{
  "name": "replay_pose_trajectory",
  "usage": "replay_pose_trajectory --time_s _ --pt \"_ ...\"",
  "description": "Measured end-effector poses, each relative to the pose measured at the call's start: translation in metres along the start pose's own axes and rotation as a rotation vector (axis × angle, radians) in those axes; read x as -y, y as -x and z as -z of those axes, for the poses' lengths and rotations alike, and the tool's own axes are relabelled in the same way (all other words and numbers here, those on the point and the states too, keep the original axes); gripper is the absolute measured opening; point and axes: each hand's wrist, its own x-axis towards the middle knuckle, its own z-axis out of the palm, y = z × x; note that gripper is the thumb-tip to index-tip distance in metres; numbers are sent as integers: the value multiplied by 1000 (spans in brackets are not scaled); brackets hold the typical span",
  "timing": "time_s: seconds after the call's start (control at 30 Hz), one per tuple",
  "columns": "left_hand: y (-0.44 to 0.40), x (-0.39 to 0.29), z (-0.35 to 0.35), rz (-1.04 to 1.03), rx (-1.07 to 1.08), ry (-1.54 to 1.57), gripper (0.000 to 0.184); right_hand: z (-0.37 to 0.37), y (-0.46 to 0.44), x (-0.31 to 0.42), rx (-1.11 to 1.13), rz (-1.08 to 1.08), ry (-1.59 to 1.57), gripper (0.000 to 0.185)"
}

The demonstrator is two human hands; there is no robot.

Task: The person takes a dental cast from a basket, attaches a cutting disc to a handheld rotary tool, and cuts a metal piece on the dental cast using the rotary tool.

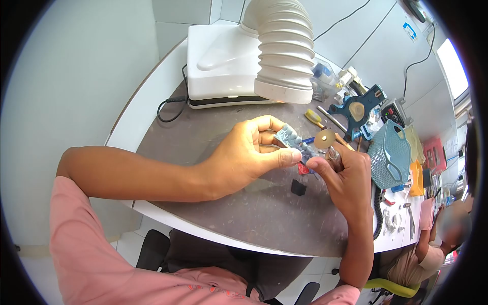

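Our two hands meet over the desk (218, 213), model against disc tool.
Our left hand (254, 150) pinches the blue-grey model (290, 136) between thumb and fingers, below the hose's twelve-o'clock mouth; our right hand (345, 170) grips the disc tool (324, 139), blue basket (389, 157) at three o'clock.

The hose (284, 51) looks like ribbed, matt plastic; the white machine housing (223, 63) is smooth, glossy plastic; the tabletop (223, 218) looks matt.
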Motion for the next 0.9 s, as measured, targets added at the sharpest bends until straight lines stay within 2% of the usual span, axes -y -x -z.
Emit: replay_pose_trajectory --time_s 0.37,0.9 --pt "1 -1 0 -54 46 106 45 -5 4 -2 -14 70 55 56" --pt "0 0 1 -72 52 60 43 -13 3 -1 9 74 101 49"
